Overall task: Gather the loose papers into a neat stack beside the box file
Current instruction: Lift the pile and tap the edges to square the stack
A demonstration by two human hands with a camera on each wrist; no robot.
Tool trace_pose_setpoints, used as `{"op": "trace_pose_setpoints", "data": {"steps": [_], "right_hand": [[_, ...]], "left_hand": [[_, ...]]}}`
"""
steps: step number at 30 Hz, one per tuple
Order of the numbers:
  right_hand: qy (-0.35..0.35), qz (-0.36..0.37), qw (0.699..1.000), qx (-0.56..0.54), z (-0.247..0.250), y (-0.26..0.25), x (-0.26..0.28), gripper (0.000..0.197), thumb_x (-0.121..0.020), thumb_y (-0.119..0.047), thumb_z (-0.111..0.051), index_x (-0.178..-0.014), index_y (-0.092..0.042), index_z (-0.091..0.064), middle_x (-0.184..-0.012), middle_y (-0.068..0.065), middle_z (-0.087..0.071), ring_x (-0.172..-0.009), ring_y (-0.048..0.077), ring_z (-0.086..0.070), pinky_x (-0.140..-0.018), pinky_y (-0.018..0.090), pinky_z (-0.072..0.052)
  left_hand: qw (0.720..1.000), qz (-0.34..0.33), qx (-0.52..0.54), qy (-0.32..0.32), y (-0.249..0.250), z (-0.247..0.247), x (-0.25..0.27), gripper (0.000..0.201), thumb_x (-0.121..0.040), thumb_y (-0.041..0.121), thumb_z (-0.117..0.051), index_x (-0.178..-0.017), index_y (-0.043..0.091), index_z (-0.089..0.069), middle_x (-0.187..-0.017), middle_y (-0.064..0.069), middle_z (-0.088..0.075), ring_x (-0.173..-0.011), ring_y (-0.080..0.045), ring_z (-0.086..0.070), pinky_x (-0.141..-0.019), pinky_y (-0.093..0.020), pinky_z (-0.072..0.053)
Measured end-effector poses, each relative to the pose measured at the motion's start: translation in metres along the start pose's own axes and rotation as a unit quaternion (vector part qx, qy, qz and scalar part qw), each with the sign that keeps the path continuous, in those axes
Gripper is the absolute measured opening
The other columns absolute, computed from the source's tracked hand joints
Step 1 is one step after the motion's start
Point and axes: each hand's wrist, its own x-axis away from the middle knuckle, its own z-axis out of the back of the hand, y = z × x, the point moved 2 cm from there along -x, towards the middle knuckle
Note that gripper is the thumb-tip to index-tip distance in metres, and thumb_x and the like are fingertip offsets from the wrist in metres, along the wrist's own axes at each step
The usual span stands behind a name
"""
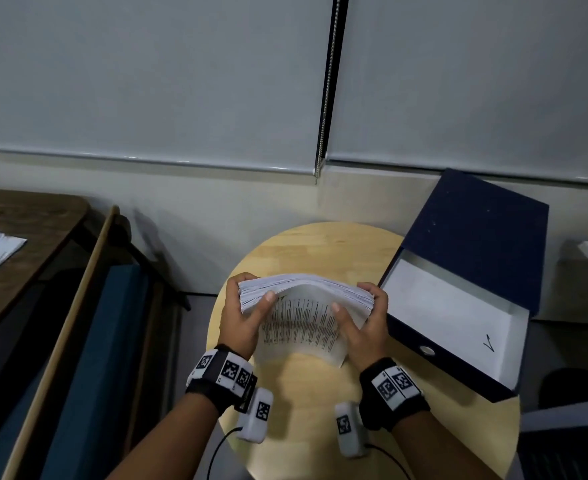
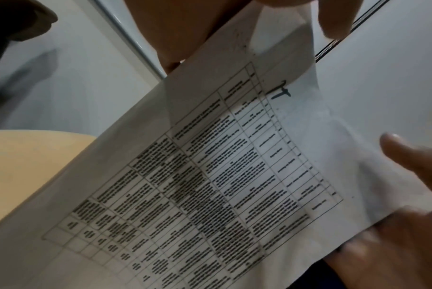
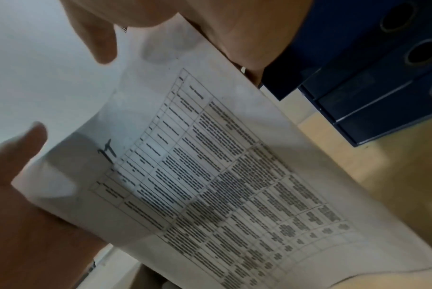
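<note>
Two hands — left hand (image 1: pixel 239 318), right hand (image 1: pixel 365 323) — share one stack (image 1: pixel 303 306); one box file (image 1: pixel 459 282) just right of the grip, one table (image 1: pixel 306 403) beneath.

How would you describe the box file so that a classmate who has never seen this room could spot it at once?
Find the round pale wooden table below the grey blinds. On its right side, hanging over the rim, lies the box file: dark blue, lid swung open toward the wall, white inside. It lies just right of the paper stack that the left hand and right hand hold.
</note>
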Motion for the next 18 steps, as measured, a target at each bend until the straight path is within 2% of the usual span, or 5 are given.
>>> {"op": "trace_pose_setpoints", "data": {"steps": [2, 5, 11, 15, 18], "right_hand": [[0.020, -0.027, 0.999, -0.035, -0.003, -0.002, -0.005, 0.043, -0.071, -0.070, -0.064, -0.104, -0.045, -0.054, -0.118, -0.002, -0.063, -0.114, 0.027, -0.060, -0.098, 0.056, -0.048], [0.044, -0.044, 0.997, -0.048, -0.006, -0.008, -0.011, 0.035, -0.075, -0.068, -0.058, -0.094, -0.039, -0.059, -0.104, -0.001, -0.069, -0.102, 0.028, -0.065, -0.091, 0.058, -0.052], [0.071, -0.059, 0.994, -0.058, -0.007, -0.013, -0.014, 0.028, -0.074, -0.065, -0.054, -0.081, -0.038, -0.061, -0.095, 0.004, -0.070, -0.096, 0.032, -0.067, -0.087, 0.057, -0.054], [0.066, -0.044, 0.995, -0.061, -0.005, -0.014, -0.015, 0.026, -0.076, -0.059, -0.056, -0.083, -0.034, -0.062, -0.095, 0.002, -0.069, -0.097, 0.033, -0.066, -0.088, 0.058, -0.053], [0.059, -0.033, 0.996, -0.057, -0.004, -0.016, -0.016, 0.024, -0.077, -0.053, -0.056, -0.083, -0.031, -0.063, -0.092, 0.000, -0.069, -0.095, 0.032, -0.066, -0.087, 0.058, -0.054]], "left_hand": [[0.999, 0.000, 0.021, 0.038, 0.005, -0.004, -0.003, 0.034, -0.077, 0.047, -0.062, -0.098, 0.021, -0.054, -0.091, 0.009, -0.062, -0.081, -0.005, -0.060, -0.073, -0.019, -0.048], [0.995, 0.016, 0.034, 0.094, 0.007, -0.006, -0.008, 0.024, -0.086, 0.035, -0.055, -0.090, 0.012, -0.058, -0.089, 0.002, -0.064, -0.080, -0.007, -0.058, -0.073, -0.022, -0.044], [0.995, 0.022, 0.027, 0.092, 0.008, -0.007, -0.016, 0.030, -0.091, 0.034, -0.044, -0.078, 0.013, -0.062, -0.078, 0.000, -0.063, -0.073, -0.012, -0.057, -0.067, -0.027, -0.043], [0.995, 0.025, 0.029, 0.090, 0.009, -0.008, -0.017, 0.024, -0.087, 0.033, -0.049, -0.078, 0.016, -0.064, -0.086, -0.003, -0.068, -0.082, -0.015, -0.060, -0.073, -0.029, -0.045], [0.995, 0.023, 0.024, 0.099, 0.008, -0.006, -0.018, 0.023, -0.088, 0.024, -0.047, -0.078, 0.011, -0.064, -0.086, -0.007, -0.068, -0.081, -0.015, -0.060, -0.074, -0.029, -0.044]]}}
